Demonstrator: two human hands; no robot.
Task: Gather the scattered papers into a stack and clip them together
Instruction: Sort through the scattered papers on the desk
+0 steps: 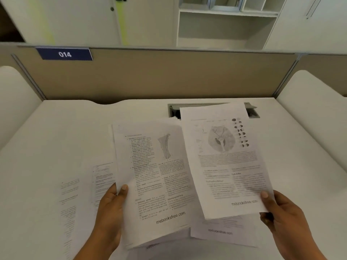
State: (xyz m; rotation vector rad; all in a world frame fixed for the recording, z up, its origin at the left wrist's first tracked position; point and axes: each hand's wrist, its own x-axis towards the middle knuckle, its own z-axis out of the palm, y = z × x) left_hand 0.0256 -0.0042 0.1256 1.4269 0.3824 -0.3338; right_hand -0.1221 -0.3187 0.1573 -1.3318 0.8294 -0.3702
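A: Hands?

B: Left hand (112, 207) pinches the near left edge of a printed sheet (152, 177), thumb on top, fingers under. Right hand (281, 216) grips the near right corner of a second sheet (225, 158) the same way. Both sheets are lifted off the worktop (56, 132).

A: Why held by the edges?

B: Likely to keep the pages flat and free, so one can slide over the other. The right sheet's left edge already overlaps the left one.

A: Other papers?

B: More pages (80, 194) lie flat at near left, partly under the left sheet. Another page (221, 231) lies below the right sheet, near edge showing.

A: Clip?

B: None visible. Something dark shows under the right hand's fingers; can't tell what.

A: Stage?

B: Gathering, I judge. Nothing squared or clipped yet.
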